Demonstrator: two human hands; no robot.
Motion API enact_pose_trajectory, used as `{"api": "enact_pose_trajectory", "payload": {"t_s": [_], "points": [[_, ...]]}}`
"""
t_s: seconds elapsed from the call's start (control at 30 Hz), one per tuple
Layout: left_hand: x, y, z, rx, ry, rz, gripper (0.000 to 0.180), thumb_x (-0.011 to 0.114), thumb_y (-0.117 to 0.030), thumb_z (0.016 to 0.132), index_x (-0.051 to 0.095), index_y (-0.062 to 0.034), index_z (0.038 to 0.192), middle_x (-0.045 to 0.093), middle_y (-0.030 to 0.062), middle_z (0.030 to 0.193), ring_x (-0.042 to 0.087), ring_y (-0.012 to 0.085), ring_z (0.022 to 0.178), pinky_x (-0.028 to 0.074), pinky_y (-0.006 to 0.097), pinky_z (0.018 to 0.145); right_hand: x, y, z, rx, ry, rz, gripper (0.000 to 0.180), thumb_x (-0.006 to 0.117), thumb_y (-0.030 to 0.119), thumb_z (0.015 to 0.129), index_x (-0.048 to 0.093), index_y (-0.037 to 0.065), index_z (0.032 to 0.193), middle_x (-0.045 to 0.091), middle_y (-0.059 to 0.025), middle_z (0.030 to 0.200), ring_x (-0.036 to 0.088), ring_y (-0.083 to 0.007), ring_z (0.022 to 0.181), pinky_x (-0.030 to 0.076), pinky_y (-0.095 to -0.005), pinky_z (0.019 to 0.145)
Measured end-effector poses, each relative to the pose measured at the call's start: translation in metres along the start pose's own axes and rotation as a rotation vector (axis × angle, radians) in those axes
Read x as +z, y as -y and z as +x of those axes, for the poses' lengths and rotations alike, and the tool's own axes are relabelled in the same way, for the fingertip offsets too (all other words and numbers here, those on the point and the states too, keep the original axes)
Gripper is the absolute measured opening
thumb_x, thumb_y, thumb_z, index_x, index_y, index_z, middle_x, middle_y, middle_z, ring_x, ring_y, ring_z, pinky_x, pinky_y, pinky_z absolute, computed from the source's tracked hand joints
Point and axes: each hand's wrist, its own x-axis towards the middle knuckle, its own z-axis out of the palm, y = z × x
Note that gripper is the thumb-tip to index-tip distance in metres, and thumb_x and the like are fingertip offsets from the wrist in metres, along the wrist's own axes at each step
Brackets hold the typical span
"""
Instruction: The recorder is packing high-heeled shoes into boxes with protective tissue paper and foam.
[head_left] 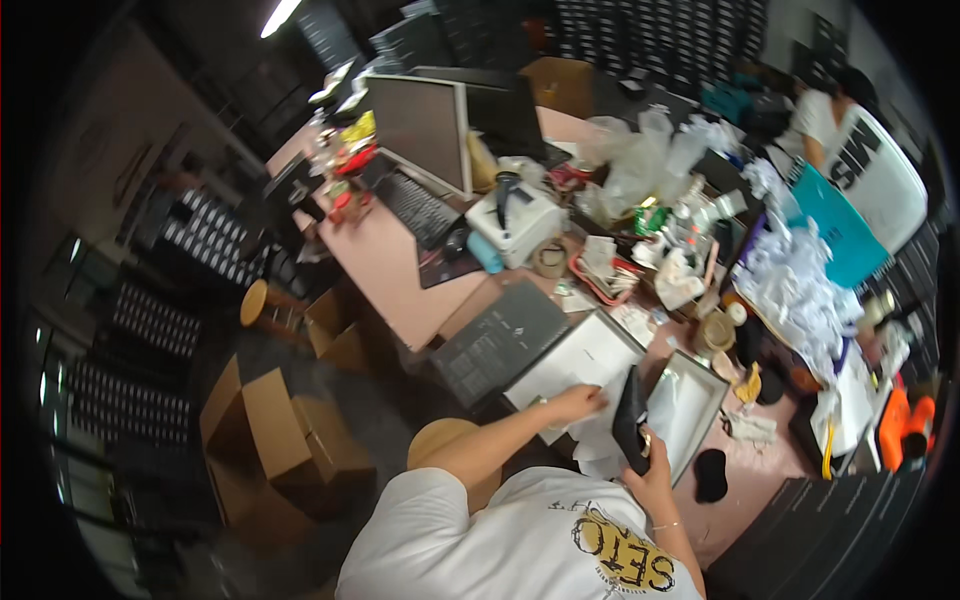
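Observation:
A black shoe [630,418] is held in my right hand [652,464], its fingers wrapped round the lower end, above the table's near edge. To its left my left hand [577,402] is closed and slightly blurred; what it pinches, if anything, I cannot make out. White tissue paper [598,445] hangs just below and between the hands. An open box part with a white inside [585,352] lies beyond my left hand. Another open shoebox [712,393] with white lining lies right of the shoe. A dark grey closed box [500,340] sits at the left.
The pink table [385,270] carries a monitor [420,125], a keyboard [415,205], a white label printer [515,220] and much clutter. Crumpled white paper [800,280] is heaped at right. Open cartons [280,430] stand on the floor at left. A person [815,125] sits at far right.

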Motion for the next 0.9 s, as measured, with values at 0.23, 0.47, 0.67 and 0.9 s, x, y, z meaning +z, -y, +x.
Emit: {"api": "enact_pose_trajectory", "payload": {"t_s": [0.23,0.47,0.67,0.9], "points": [[-0.079,-0.023,-0.027,0.158,-0.955,-0.326,0.009,0.068,-0.007,0.079,0.064,-0.0001,0.083,0.064,0.0127,0.072,0.059,0.0193,0.064,0.048,0.033,0.063,-0.045,0.043,0.007,0.553,0.019,0.635,0.069,0.06,0.005,0.078,0.032,0.003,0.141,0.058,-0.0133,0.103,0.059,-0.0145,0.083,0.047,-0.0236,0.072],[-0.027,-0.042,0.024,0.327,-0.259,0.128,0.02,0.068,-0.018,0.083,0.067,0.0011,0.089,0.059,0.0085,0.067,0.053,0.0181,0.06,0.041,0.03,0.056,-0.097,0.089,0.012,0.413,0.078,0.849,0.05,0.059,0.023,0.078,0.046,0.001,0.121,0.065,-0.0185,0.085,0.057,-0.012,0.055,0.048,-0.0217,0.051],[0.012,-0.025,0.038,0.287,-0.433,-0.15,0.023,0.062,-0.016,0.087,0.066,0.0038,0.098,0.065,0.0103,0.073,0.056,0.0145,0.065,0.045,0.029,0.059,-0.112,0.091,-0.026,0.54,0.265,0.999,0.072,0.054,0.01,0.076,0.028,0.001,0.142,0.058,-0.015,0.107,0.066,-0.0184,0.071,0.05,-0.0217,0.046],[-0.024,-0.121,-0.047,0.64,-0.218,0.038,0.023,0.062,-0.007,0.082,0.066,-0.001,0.104,0.066,0.0172,0.088,0.064,0.0309,0.075,0.049,0.035,0.068,-0.025,0.073,0.051,0.753,-0.196,1.137,0.037,0.059,0.023,0.086,0.049,0.003,0.115,0.06,-0.0097,0.091,0.06,-0.0178,0.063,0.054,-0.0293,0.058]]}}
